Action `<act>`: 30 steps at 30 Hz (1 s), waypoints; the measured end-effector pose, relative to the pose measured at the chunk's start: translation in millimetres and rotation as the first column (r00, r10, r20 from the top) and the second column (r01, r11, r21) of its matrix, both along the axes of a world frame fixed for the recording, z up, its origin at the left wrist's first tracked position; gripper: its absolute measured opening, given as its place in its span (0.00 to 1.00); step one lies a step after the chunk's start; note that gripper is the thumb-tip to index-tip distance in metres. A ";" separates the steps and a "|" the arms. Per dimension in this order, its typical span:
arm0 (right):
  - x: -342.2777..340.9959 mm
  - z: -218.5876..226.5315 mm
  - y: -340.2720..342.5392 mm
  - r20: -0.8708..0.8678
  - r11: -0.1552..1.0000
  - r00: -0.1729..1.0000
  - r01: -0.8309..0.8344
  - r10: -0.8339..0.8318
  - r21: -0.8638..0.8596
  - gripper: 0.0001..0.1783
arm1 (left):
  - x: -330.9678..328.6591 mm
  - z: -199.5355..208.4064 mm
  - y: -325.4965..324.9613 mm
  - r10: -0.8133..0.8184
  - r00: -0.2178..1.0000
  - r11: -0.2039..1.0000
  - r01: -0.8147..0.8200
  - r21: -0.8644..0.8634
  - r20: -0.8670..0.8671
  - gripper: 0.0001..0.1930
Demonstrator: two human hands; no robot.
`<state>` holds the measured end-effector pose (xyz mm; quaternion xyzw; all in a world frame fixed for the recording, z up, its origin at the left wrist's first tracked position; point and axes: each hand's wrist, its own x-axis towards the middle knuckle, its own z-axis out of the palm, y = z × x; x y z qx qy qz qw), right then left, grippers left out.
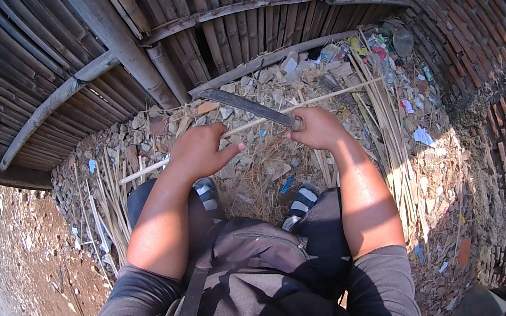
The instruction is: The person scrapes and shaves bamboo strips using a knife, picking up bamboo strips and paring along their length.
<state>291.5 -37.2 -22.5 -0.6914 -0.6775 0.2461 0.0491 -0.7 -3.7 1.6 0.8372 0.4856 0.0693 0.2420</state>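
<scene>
My left hand (197,151) is closed around a long, pale bamboo strip (142,173), its thumb pointing away to the right. The strip slants from low on the left up to the far right. In my right hand (320,128) is the handle of a machete, gripped in a fist. Its dark, broad blade (244,104) points left and crosses the strip between my hands; whether the two touch, I cannot tell. Most of the handle is hidden by my fingers.
Bamboo strips lie in a bundle (395,162) on the right and another (105,205) on the left. Rubble and litter (277,169) cover the ground around my feet. A bamboo wall (247,12) stands ahead, a brick wall (469,43) at right. A dark bag (262,250) rests against my front.
</scene>
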 end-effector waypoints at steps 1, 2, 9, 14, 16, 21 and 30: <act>-0.1 0.3 -0.3 0.000 1.000 1.000 0.000 0.000 -0.001 0.24 | 0.2 0.8 -0.1 0.001 1.000 1.000 -0.001 -0.010 -0.003 0.29; -0.3 0.6 -0.5 -0.006 1.000 1.000 -0.002 0.002 0.000 0.24 | 0.4 1.5 -0.1 0.003 1.000 1.000 -0.003 -0.020 -0.006 0.29; -1.7 -8.6 2.0 -0.030 0.998 0.998 -0.052 0.052 0.021 0.24 | 1.1 3.0 0.7 -0.012 0.999 0.999 0.010 -0.046 -0.042 0.29; -5.1 -12.8 1.4 -0.020 0.995 0.996 -0.085 0.086 0.044 0.24 | -1.2 -3.7 1.7 -0.041 0.998 0.999 0.040 -0.018 -0.053 0.30; -4.4 -16.4 0.8 -0.022 0.992 0.995 -0.092 0.094 0.080 0.23 | -1.0 -4.3 1.6 -0.043 0.998 0.999 0.042 -0.020 -0.054 0.31; -4.4 -19.2 1.2 -0.015 0.994 0.996 -0.086 0.088 0.070 0.23 | 0.0 -3.2 0.3 -0.045 0.997 0.998 0.042 -0.039 -0.059 0.31; -7.2 -19.5 1.8 0.040 0.995 0.995 -0.089 0.088 0.044 0.23 | -1.3 -5.3 0.2 -0.070 0.995 0.997 0.067 -0.036 -0.071 0.32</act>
